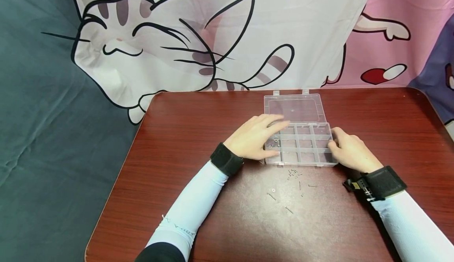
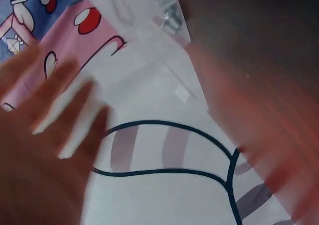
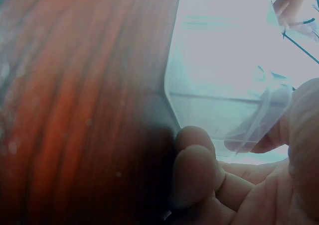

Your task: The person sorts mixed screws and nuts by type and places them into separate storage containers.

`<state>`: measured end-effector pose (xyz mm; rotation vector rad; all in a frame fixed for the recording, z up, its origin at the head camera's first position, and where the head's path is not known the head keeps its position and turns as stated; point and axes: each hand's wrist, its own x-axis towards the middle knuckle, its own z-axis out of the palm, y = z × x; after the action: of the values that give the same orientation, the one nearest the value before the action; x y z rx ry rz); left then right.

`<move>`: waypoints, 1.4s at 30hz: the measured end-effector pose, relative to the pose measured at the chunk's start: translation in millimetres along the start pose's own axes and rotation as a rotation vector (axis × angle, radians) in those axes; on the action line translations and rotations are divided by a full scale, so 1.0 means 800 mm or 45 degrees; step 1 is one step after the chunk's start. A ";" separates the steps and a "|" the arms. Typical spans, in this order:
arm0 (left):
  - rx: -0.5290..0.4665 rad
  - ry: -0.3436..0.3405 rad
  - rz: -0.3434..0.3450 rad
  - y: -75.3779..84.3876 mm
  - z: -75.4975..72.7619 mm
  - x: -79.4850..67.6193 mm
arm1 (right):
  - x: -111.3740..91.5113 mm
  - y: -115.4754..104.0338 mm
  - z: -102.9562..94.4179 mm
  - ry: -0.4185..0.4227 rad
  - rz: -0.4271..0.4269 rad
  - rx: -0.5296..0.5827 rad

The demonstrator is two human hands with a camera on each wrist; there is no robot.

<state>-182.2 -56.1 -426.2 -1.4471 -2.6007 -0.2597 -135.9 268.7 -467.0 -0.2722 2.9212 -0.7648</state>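
A clear plastic compartment box (image 1: 305, 151) lies on the table with its lid (image 1: 296, 108) folded back behind it. Over the box's left part is my left hand (image 1: 260, 136), its fingers spread and blurred in the left wrist view, nothing in its grasp. My right hand (image 1: 354, 151) grips the box's right side; in the right wrist view, curled fingers (image 3: 194, 170) sit at the lower corner of the clear wall (image 3: 214, 115). Small metal nuts (image 1: 276, 140) show in the left compartments, partly hidden by the left hand.
Several loose screws (image 1: 289, 210) and a small ring-shaped piece (image 1: 273, 190) are scattered on the brown table (image 1: 241, 222) in front of the box. Behind the table's far edge hangs a cloth (image 1: 301, 25) with a cartoon cat.
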 end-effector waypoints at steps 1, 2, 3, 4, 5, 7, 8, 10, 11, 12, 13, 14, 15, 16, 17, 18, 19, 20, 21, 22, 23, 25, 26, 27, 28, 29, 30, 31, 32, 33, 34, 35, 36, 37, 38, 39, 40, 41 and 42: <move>-0.013 -0.038 -0.035 0.000 0.000 -0.001 | 0.000 0.000 0.000 -0.001 0.001 0.001; -0.023 -0.075 -0.069 0.000 0.000 -0.002 | 0.000 0.000 0.000 -0.002 0.001 0.001; -0.024 -0.103 -0.099 0.000 0.000 -0.003 | 0.000 0.000 0.000 -0.003 0.001 0.001; -0.018 -0.117 -0.120 0.000 0.000 -0.004 | 0.000 0.000 0.000 -0.004 0.002 0.002; -0.018 -0.118 -0.133 0.000 0.000 -0.005 | 0.001 0.000 0.000 -0.006 0.003 0.002; -0.013 -0.108 -0.140 0.000 0.000 -0.005 | 0.001 -0.001 0.000 -0.009 0.004 0.004; -0.009 -0.103 -0.139 0.001 -0.001 -0.005 | 0.001 -0.001 0.000 -0.010 0.004 0.004; 0.002 -0.101 -0.133 0.002 -0.002 -0.006 | 0.000 -0.001 0.000 -0.010 0.006 0.005; 0.006 -0.105 -0.130 0.003 -0.003 -0.006 | 0.000 -0.001 0.000 -0.011 0.007 0.007; 0.009 -0.112 -0.129 0.003 -0.003 -0.006 | 0.000 -0.001 0.000 -0.012 0.007 0.007; 0.012 -0.119 -0.128 0.004 -0.004 -0.007 | 0.000 -0.001 0.000 -0.013 0.008 0.008; 0.012 -0.126 -0.126 0.005 -0.004 -0.007 | 0.000 -0.001 0.000 -0.014 0.007 0.008; 0.009 -0.134 -0.127 0.006 -0.005 -0.008 | 0.000 -0.001 0.000 -0.017 0.007 0.010; 0.007 -0.141 -0.127 0.008 -0.006 -0.009 | 0.000 -0.002 0.000 -0.021 0.008 0.013; 0.008 -0.141 -0.125 0.009 -0.007 -0.011 | 0.000 -0.002 0.000 -0.022 0.009 0.014; -0.002 -0.138 -0.123 0.011 -0.008 -0.013 | 0.000 -0.003 0.000 -0.022 0.010 0.014; 0.001 -0.136 -0.117 0.012 -0.008 -0.016 | -0.001 -0.003 0.000 -0.022 0.010 0.016; -0.003 -0.136 -0.111 0.014 -0.009 -0.019 | -0.001 -0.004 0.000 -0.023 0.010 0.017; -0.001 -0.133 -0.100 0.016 -0.009 -0.022 | -0.001 -0.004 0.000 -0.021 0.012 0.017; 0.005 -0.131 -0.086 0.017 -0.010 -0.025 | -0.001 -0.005 0.000 -0.018 0.013 0.017; 0.011 -0.128 -0.068 0.019 -0.010 -0.028 | -0.002 -0.004 0.000 -0.015 0.012 0.015; 0.018 -0.142 -0.024 0.022 -0.011 -0.034 | -0.002 -0.004 -0.001 -0.012 0.010 0.013; 0.018 -0.151 0.002 0.024 -0.012 -0.038 | -0.002 -0.003 -0.001 -0.010 0.009 0.011; 0.022 -0.158 0.030 0.027 -0.012 -0.041 | -0.002 -0.003 -0.001 -0.007 0.009 0.010; 0.021 -0.165 0.062 0.030 -0.013 -0.044 | -0.002 -0.002 -0.001 -0.005 0.007 0.008; 0.017 -0.172 0.093 0.034 -0.013 -0.047 | -0.002 -0.002 0.000 -0.005 0.006 0.008; 0.014 -0.174 0.128 0.037 -0.014 -0.050 | -0.001 -0.002 0.000 -0.005 0.005 0.010; 0.006 -0.177 0.158 0.042 -0.014 -0.053 | -0.001 -0.001 0.000 -0.005 0.004 0.010; 0.009 -0.179 0.187 0.046 -0.013 -0.055 | -0.001 -0.001 0.001 -0.004 0.003 0.010; 0.002 -0.179 0.214 0.050 -0.013 -0.058 | -0.001 -0.001 0.001 -0.003 0.001 0.010; -0.003 -0.183 0.238 0.055 -0.012 -0.060 | -0.001 0.000 0.002 -0.002 0.000 0.010; -0.007 -0.191 0.256 0.060 -0.011 -0.062 | -0.001 0.000 0.002 -0.002 0.000 0.010; -0.013 -0.194 0.277 0.065 -0.011 -0.064 | -0.001 0.000 0.002 0.000 0.000 0.010; -0.015 -0.204 0.296 0.069 -0.010 -0.066 | -0.001 0.000 0.002 0.003 0.000 0.010; -0.011 -0.209 0.318 0.074 -0.009 -0.067 | -0.001 -0.001 0.002 0.004 -0.001 0.009; -0.008 -0.212 0.341 0.078 -0.008 -0.069 | -0.001 -0.001 0.002 0.006 -0.001 0.008; 0.001 -0.217 0.359 0.083 -0.006 -0.071 | -0.002 -0.001 0.001 0.006 -0.001 0.008; 0.016 -0.218 0.376 0.087 -0.004 -0.072 | -0.002 -0.001 0.001 0.008 -0.001 0.007; 0.031 -0.213 0.391 0.090 -0.001 -0.073 | -0.002 -0.001 0.000 0.011 -0.002 0.006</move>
<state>-90.3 -67.0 -432.3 -1.9030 -2.4415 -0.0703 -134.2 268.0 -466.8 -0.2718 2.9270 -0.7747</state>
